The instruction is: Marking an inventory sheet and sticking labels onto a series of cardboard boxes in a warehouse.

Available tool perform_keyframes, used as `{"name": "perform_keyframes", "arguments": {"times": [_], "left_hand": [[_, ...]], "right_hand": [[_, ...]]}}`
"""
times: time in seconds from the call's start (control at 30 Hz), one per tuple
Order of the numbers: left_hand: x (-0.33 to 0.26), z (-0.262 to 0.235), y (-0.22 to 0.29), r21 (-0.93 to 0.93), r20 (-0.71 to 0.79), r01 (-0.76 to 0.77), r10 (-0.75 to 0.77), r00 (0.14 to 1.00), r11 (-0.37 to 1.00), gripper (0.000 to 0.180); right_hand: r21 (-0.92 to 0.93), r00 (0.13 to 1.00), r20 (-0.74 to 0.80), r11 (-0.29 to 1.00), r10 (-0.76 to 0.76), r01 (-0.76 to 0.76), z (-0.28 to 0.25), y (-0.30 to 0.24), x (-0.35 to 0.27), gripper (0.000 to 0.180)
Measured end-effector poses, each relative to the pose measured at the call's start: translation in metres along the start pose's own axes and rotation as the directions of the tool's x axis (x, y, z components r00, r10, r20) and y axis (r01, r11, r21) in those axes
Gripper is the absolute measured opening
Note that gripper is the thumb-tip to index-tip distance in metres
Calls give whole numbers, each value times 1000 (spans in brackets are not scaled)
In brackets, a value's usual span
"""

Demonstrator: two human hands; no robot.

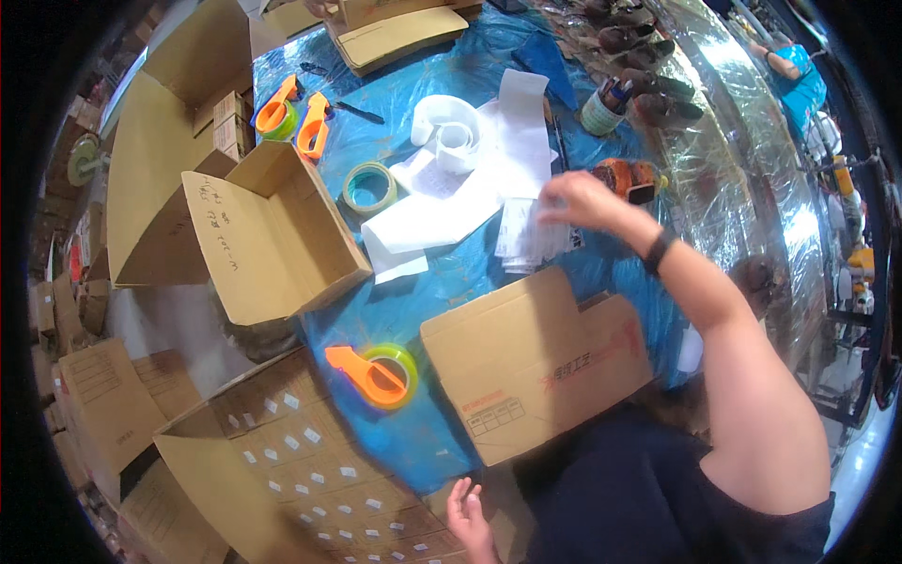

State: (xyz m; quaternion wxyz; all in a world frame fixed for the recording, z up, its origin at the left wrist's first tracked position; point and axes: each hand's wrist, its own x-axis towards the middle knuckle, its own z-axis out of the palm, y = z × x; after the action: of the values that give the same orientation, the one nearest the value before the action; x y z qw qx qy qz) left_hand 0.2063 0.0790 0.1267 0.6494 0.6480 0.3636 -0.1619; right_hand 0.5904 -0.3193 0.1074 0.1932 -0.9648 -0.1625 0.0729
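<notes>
My right hand (pixel 587 200) reaches over a small stack of white printed label sheets (pixel 517 230). Its fingers curl in a pinch at the top of the sheets, where one sheet looks blurred under the fingertips. Low in the view, my left hand (pixel 467 519) has its fingers apart and holds nothing. It is just below a closed cardboard box (pixel 536 362) with red and dark print, which lies at the table edge in front of me. Left of that box rests an orange tape dispenser (pixel 376 376) with yellowish tape.
An open cardboard box (pixel 272 240) stands at left, beside a tape roll (pixel 369 188) and curled white paper (pixel 442 202). Two more orange dispensers (pixel 312 127), a pen cup (pixel 603 108) and several dark items (pixel 658 85) are farther back. A large carton (pixel 310 470) with small labelled boxes is lower left.
</notes>
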Motion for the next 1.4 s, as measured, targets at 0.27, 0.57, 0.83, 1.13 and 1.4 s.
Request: {"name": "perform_keyframes", "arguments": {"times": [0.27, 0.57, 0.83, 1.13, 1.4], "left_hand": [[-18, 29, 75, -704, 124, -32, 168, 978, 710, 74], [-74, -190, 7, -821, -432, -404, 24, 902, 405, 55], [-178, -355, -118, -656, -715, -676, 9, 699, 337, 39], [-179, -361, -180, -597, -793, -720, -122, 597, 355, 31], [-163, -359, -218, -549, -834, -745, -188, 519, 378, 34]], "right_hand": [[888, 766, 160, 430, -622, 164, 34, -308, -94, 22], [679, 590, 623, 729, -514, -82, 80, -415, -211, 17], [458, 504, 737, 881, -451, 118, 147, -506, -321, 18], [451, 355, 824, 890, -442, 64, 201, -527, -290, 18], [396, 265, 877, 915, -401, 74, 257, -520, -281, 17]]}}
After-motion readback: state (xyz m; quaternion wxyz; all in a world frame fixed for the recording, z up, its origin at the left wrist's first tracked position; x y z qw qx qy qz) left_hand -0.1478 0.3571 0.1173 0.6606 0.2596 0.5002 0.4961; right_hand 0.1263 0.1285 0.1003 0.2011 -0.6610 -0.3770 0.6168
